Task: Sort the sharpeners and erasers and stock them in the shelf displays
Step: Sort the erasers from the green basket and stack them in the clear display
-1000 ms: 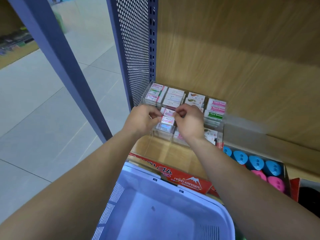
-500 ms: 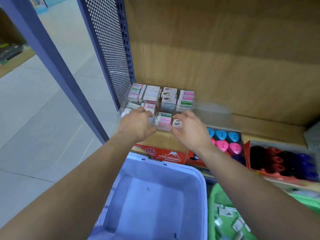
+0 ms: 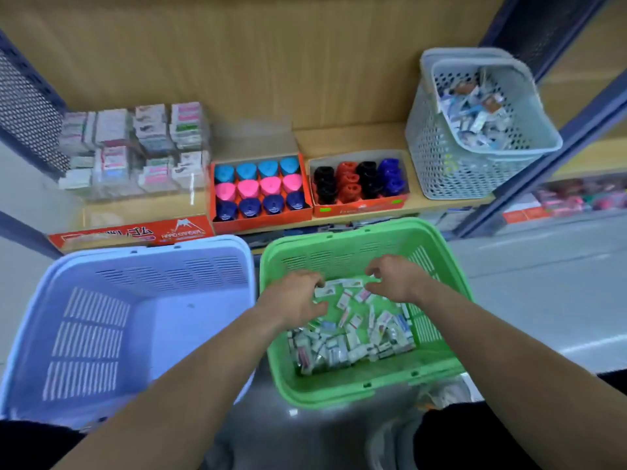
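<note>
A green basket [image 3: 441, 374] on the floor holds several loose wrapped erasers [image 3: 349, 337]. My left hand [image 3: 295, 296] and my right hand [image 3: 393, 279] reach into its far end with loosely curled fingers just above the erasers; neither plainly holds one. On the shelf at the left, a clear display case [image 3: 135, 147] is stacked with boxed erasers. An orange tray of blue, pink and navy sharpeners [image 3: 259, 191] stands beside it. A second tray of black, red and blue sharpeners [image 3: 356, 181] is to its right.
An empty lilac basket [image 3: 51, 300] sits left of the green one. A grey perforated basket [image 3: 475, 157] of mixed packets stands on the shelf's right end. A red eraser box [image 3: 135, 234] lies at the shelf's front edge. Blue shelf uprights [image 3: 549, 137] frame the bay.
Both hands have left the clear eraser case on the shelf and dropped into the green basket. My view has swung right and down, bringing the sharpener trays and grey basket into sight.
</note>
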{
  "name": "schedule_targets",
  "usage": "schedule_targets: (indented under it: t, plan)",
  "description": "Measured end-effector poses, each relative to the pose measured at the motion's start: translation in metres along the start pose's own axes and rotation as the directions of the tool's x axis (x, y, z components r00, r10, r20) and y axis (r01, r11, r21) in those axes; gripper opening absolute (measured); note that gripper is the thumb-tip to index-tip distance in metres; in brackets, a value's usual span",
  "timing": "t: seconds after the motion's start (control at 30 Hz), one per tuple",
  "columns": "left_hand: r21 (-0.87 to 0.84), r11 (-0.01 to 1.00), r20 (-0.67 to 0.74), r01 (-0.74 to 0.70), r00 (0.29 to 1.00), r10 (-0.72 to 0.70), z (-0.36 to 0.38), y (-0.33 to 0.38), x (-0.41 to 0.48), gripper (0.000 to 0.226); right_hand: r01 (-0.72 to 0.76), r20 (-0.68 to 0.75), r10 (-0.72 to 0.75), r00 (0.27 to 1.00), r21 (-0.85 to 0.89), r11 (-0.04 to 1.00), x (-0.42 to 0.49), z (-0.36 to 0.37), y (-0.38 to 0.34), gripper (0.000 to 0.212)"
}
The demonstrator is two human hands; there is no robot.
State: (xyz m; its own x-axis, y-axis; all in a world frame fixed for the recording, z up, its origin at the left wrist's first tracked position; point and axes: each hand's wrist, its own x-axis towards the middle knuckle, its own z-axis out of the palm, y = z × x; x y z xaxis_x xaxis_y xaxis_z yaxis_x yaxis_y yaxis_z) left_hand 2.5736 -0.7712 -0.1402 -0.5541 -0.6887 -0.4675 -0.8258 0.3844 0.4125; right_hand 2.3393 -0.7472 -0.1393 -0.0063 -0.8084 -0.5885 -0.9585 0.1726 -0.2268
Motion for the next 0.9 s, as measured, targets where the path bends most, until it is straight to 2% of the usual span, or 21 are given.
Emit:
schedule_targets:
  t: [0.17, 0.3, 0.43, 0.53, 0.63, 0.7, 0.8, 0.9]
  plan:
    - [-0.081, 0.983, 0.135, 0.164, 0.979, -0.152, 0.074, 0.013, 0.04, 0.069, -0.045, 0.105, 0.045, 0.993, -0.004, 0.999, 0.034, 0.038, 0.052, 0.066]
    - [-0.15, 0.94, 0.21, 0.307, 0.939, -0.273, 0.119, 0.013, 0.073, 0.081, -0.033, 0.187, 0.026, 0.982, 0.034, 0.999, 0.068, 0.07, 0.072, 0.092]
    - [-0.12, 0.945, 0.192, 0.304, 0.941, -0.279, 0.15, 0.02, 0.106, 0.095, -0.005, 0.257, -0.002, 0.966, 0.026, 1.0, 0.093, 0.109, 0.081, 0.12]
    - [-0.148, 0.945, 0.161, 0.292, 0.95, -0.269, 0.17, 0.021, 0.122, 0.112, 0.081, 0.256, -0.05, 0.965, -0.113, 0.99, 0.098, 0.131, 0.091, 0.134]
    - [-0.141, 0.954, 0.126, 0.265, 0.96, -0.249, 0.182, 0.017, 0.13, 0.117, 0.097, 0.24, -0.063, 0.969, -0.133, 0.986, 0.102, 0.131, 0.098, 0.139]
    - [-0.189, 0.946, 0.081, 0.265, 0.964, -0.253, 0.185, 0.015, 0.133, 0.107, 0.099, 0.227, -0.07, 0.971, -0.12, 0.988, 0.106, 0.131, 0.099, 0.139]
    - [-0.275, 0.924, 0.031, 0.267, 0.963, -0.269, 0.188, 0.013, 0.135, 0.087, 0.086, 0.19, -0.069, 0.979, -0.082, 0.993, 0.107, 0.135, 0.099, 0.124]
    - [-0.291, 0.927, 0.004, 0.234, 0.97, -0.244, 0.19, 0.011, 0.137, 0.082, 0.075, 0.134, -0.07, 0.989, -0.036, 0.997, 0.108, 0.138, 0.096, 0.113]
